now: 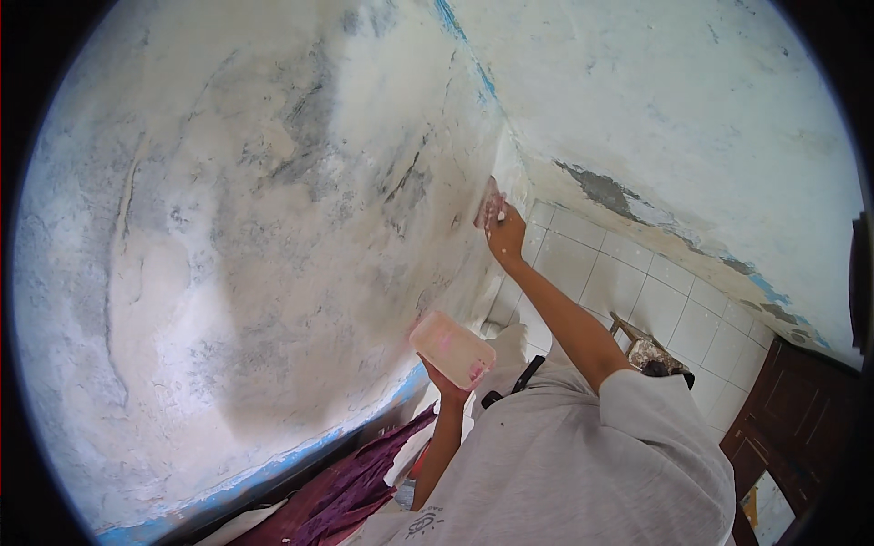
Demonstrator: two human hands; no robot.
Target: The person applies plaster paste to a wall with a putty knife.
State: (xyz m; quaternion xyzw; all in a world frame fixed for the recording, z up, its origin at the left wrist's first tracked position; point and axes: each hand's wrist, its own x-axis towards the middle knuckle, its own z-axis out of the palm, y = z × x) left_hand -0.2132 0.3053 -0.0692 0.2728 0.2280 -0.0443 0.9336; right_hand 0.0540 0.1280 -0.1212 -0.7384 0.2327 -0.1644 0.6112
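My right hand (pixel 506 235), fingers closed and spattered with white, grips a flat reddish scraper (pixel 489 198). Its blade is against or very close to the patchy wall (pixel 300 273), beside the corner where two walls meet. Lower down, my left hand (pixel 446 382) is closed around a shallow rectangular plastic tub (pixel 452 348) from below. Pinkish-white paste smears the tub's inside, with a redder patch in one corner. Most of the left fingers are hidden beneath it.
On the right, another wall (pixel 655 109) has flaking paint above a white tiled floor (pixel 637 291). A small spattered wooden stool (pixel 646 353) stands there, and a dark wooden door (pixel 792 400) is at lower right. Purple cloth (pixel 355 491) lies along the left wall's foot.
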